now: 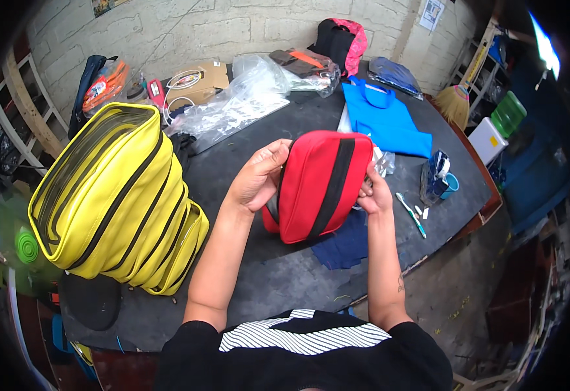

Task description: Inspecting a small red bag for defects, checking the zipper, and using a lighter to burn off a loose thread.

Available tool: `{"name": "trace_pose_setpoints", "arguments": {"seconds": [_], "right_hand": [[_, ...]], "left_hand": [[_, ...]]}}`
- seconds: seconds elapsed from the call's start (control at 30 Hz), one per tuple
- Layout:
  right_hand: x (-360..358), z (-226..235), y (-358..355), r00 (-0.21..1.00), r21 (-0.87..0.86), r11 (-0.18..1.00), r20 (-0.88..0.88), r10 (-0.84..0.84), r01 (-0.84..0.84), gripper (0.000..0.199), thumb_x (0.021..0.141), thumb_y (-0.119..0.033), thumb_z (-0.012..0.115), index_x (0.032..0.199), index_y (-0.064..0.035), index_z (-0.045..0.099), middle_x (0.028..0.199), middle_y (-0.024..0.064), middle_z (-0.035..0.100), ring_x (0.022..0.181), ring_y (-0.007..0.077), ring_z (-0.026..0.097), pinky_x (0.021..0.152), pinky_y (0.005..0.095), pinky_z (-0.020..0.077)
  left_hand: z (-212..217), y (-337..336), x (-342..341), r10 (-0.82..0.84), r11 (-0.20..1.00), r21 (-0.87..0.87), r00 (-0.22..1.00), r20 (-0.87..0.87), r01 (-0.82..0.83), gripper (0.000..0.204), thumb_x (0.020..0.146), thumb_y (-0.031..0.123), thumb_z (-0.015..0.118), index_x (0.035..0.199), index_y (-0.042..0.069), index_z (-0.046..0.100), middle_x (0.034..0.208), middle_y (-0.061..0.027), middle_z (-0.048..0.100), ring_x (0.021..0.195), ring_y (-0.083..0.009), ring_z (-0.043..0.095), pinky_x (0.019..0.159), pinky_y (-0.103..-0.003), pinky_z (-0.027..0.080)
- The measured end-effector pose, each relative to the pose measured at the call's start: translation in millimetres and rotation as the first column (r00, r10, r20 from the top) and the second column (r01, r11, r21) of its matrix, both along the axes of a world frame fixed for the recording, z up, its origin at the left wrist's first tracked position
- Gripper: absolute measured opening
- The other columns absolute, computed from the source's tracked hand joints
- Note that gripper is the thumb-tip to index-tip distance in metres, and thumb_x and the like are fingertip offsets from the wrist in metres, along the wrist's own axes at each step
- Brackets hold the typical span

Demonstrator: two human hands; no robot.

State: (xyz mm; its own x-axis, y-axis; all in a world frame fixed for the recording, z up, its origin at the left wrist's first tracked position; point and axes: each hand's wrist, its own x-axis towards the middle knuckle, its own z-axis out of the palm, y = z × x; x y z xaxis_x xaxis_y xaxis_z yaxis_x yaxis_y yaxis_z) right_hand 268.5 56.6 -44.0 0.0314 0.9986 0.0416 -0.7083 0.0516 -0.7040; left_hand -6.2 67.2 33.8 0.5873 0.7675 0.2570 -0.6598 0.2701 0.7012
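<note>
Between my two hands is a red fabric pouch with a black band down its face, raised above the dark table. My left hand grips its left edge, thumb on top. On the opposite side, my right hand has its fingers curled at the pouch's edge, partly hidden behind it. Below the pouch lies a folded navy cloth. To the left stands a large yellow bag with several black zippers and a clear top panel.
A blue tote bag lies at the back right. Clear plastic wrap and a cardboard box sit along the back, near a black and pink backpack. Toward the right edge are a toothbrush and a blue cup.
</note>
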Motion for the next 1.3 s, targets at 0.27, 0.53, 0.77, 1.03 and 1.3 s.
{"name": "trace_pose_setpoints", "arguments": {"seconds": [0.27,0.53,0.77,1.03,1.3], "right_hand": [[-3.0,10.8,6.3,0.949,-0.207,0.956,-0.282,0.144,-0.207,0.02,0.095,-0.032,0.053,0.098,-0.0134,0.058,0.06,-0.0045,0.05,0.037,0.004,0.027,0.039,0.0188,0.0215],[-22.5,8.4,-25.0,0.888,-0.046,0.934,-0.33,0.32,-0.354,0.016,0.097,-0.021,0.048,0.087,-0.0102,0.054,0.06,-0.0036,0.048,0.039,0.0037,0.032,0.04,0.0207,0.0238],[-27.7,10.4,-21.5,0.857,-0.121,0.95,-0.475,0.199,-0.287,0.013,0.096,-0.012,0.049,0.085,-0.0077,0.052,0.061,-0.0028,0.047,0.039,0.0053,0.03,0.041,0.0219,0.0254],[-36.1,8.0,-26.3,0.908,0.046,0.983,-0.378,0.181,-0.176,0.003,0.094,-0.014,0.055,0.093,-0.0111,0.055,0.068,-0.004,0.051,0.047,0.0037,0.037,0.045,0.0213,0.0289],[-80.2,33.8,-51.7,0.945,0.118,0.94,-0.043,0.326,-0.319,0.01,0.092,-0.008,0.057,0.097,-0.0132,0.05,0.068,-0.0055,0.045,0.048,0.0031,0.036,0.048,0.0205,0.0303]], "left_hand": [[-56.0,18.8,-5.5,0.129,0.956,-0.26,0.991,-0.036,-0.134,0.042,0.09,0.024,0.063,0.121,-0.001,0.051,0.111,-0.0102,0.063,0.1,-0.018,0.062,0.09,-0.032,0.049],[-81.6,50.2,-19.4,0.259,0.773,-0.592,0.965,-0.035,-0.229,0.035,0.096,0.024,0.048,0.121,-0.001,0.051,0.118,-0.0157,0.06,0.11,-0.0282,0.058,0.099,-0.043,0.044],[-91.5,44.0,-35.8,0.092,0.798,-0.603,0.987,0.133,0.007,0.037,0.096,0.013,0.036,0.124,-0.008,0.047,0.124,-0.0213,0.055,0.119,-0.0315,0.052,0.104,-0.045,0.04],[-71.9,22.5,-36.7,0.059,0.913,-0.4,0.995,-0.077,-0.085,0.037,0.098,0.024,0.041,0.122,-0.003,0.051,0.123,-0.016,0.057,0.112,-0.0282,0.057,0.1,-0.044,0.043],[-127.4,31.7,-55.4,0.044,0.959,-0.282,0.968,0.249,0.028,0.039,0.097,0.016,0.034,0.125,-0.008,0.047,0.126,-0.0218,0.054,0.114,-0.0308,0.056,0.1,-0.042,0.044]]}}
